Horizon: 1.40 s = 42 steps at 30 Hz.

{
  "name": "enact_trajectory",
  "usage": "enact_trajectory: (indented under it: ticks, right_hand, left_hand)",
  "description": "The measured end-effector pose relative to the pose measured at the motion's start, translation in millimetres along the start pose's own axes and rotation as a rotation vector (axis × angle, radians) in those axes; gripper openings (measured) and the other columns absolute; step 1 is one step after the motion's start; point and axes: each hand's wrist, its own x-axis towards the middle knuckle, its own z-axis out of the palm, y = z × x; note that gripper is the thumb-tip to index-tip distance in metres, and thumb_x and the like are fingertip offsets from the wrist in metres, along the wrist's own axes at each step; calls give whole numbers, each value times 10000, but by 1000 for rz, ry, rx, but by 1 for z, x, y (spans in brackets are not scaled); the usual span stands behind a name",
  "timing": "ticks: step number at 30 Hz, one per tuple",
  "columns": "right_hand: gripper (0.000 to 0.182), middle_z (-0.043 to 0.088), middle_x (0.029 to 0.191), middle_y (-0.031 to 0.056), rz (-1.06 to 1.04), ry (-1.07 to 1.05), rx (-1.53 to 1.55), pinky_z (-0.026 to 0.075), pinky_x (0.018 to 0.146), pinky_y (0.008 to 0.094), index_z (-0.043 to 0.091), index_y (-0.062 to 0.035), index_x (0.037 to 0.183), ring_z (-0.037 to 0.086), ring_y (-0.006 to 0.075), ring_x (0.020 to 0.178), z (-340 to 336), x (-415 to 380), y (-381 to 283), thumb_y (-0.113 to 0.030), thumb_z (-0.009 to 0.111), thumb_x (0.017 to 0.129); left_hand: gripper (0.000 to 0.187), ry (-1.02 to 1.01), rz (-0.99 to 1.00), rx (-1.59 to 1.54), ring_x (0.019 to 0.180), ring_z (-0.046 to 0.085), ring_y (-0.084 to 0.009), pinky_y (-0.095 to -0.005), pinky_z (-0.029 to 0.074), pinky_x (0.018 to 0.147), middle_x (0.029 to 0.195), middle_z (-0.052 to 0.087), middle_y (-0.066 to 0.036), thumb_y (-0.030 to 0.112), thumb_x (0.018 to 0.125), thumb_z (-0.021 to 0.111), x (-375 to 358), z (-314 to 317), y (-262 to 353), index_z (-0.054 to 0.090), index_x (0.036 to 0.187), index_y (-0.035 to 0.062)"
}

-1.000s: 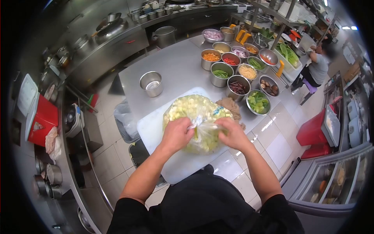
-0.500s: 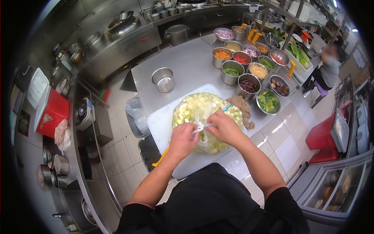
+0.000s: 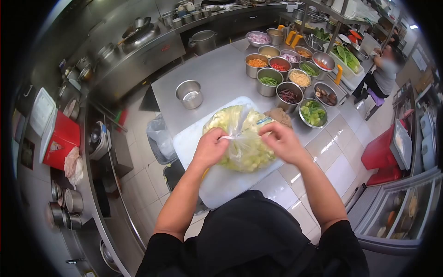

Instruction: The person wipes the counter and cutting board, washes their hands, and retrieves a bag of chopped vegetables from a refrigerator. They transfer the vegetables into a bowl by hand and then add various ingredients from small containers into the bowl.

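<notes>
Your steel table (image 3: 217,76) carries a white cutting board (image 3: 194,138) at its near edge. Beyond the board stands an empty steel pot (image 3: 189,93); to the board's right lies a brown cloth (image 3: 278,115), and past it a cluster of ingredient bowls (image 3: 288,74).

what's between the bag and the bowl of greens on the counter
A crumpled brown cloth lies between the bag and the greens bowl, seen in the head view.

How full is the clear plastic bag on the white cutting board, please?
Quite full: the plastic bag bulges with pale yellow-green chunks on the cutting board. The left hand and right hand pinch its twisted neck.
</notes>
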Motion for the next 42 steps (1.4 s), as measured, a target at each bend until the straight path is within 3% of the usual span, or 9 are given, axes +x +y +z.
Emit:
enact_trajectory:
  ticks: [5, 11, 15, 20, 24, 27, 30, 36, 42]
  right_hand:
    - [248, 691, 929, 124, -314, 182, -602, 544, 717, 397, 632, -83, 1080, 669, 324, 796, 53, 28, 18, -176, 683, 856]
    - [177, 691, 888, 146, -350, 286, -619, 547, 710, 433, 642, -79, 1019, 678, 354, 806, 50, 19, 11, -109, 634, 845]
    - [182, 690, 881, 180, -432, 557, -637, 549, 695, 429, 620, -75, 1032, 679, 345, 741, 26, 20, 22, -82, 589, 853]
    - [108, 685, 926, 152, 381, 542, 14, 535, 707, 369, 632, -48, 956, 682, 287, 785, -36, -5, 66, -53, 576, 864]
    - [56, 679, 938, 138, -28, 574, -564, 532, 749, 402, 630, -38, 887, 667, 312, 832, -28, -44, 36, -40, 628, 831]
    - [66, 661, 902, 137, -509, 358, -458, 529, 746, 433, 645, -37, 881, 663, 319, 835, 8, -35, -14, -42, 639, 816]
    - [180, 654, 887, 133, -457, -46, -691, 528, 744, 448, 684, -43, 993, 682, 323, 857, 32, 7, -2, -97, 636, 828]
    - [667, 625, 1123, 148, 20, -184, -1172, 493, 815, 497, 466, -103, 1423, 696, 313, 875, 30, 22, -2, -181, 690, 799]
    - [832, 582, 1237, 130, -143, -162, -1185, 418, 963, 520, 377, -112, 1486, 678, 304, 930, 14, 11, -15, -209, 758, 753]
  left_hand:
    - [275, -265, -237, 155, 750, 649, -320, -387, 521, 681, 795, 673, -141, 308, 849, 687, 13, -31, 30, 647, 922, 46]
    - [464, 68, 347, 556, 786, 671, -347, -456, 510, 765, 778, 677, -156, 352, 805, 749, 0, 3, 16, 542, 1078, 40]
    - [299, -10, -104, 471, 836, 654, -399, -483, 493, 784, 844, 673, -215, 238, 862, 628, 0, -4, 28, 511, 1062, 49]
    - [225, 204, -296, 176, 846, 645, -422, -466, 500, 778, 844, 673, -222, 229, 892, 561, -20, -26, -29, 547, 1007, 36]
    - [238, 205, -515, 82, 826, 646, -386, -459, 503, 791, 867, 670, -180, 253, 886, 585, -38, -39, -21, 587, 958, 26]
    - [261, 384, 322, 249, 803, 647, -338, -444, 494, 801, 908, 660, -139, 271, 879, 614, -43, -37, 22, 601, 959, 23]
    - [254, -104, 699, 401, 823, 649, -308, -445, 482, 794, 1011, 661, -125, 240, 890, 622, -21, -16, 41, 628, 1040, 35]
    - [419, -111, -79, 852, 879, 692, -287, -403, 490, 807, 984, 700, -119, 237, 893, 621, 21, -47, 2, 610, 1269, 54]
    - [356, -94, -340, -148, 921, 696, -324, -432, 532, 819, 990, 734, -140, 198, 913, 605, 49, -89, -23, 625, 1251, 90]
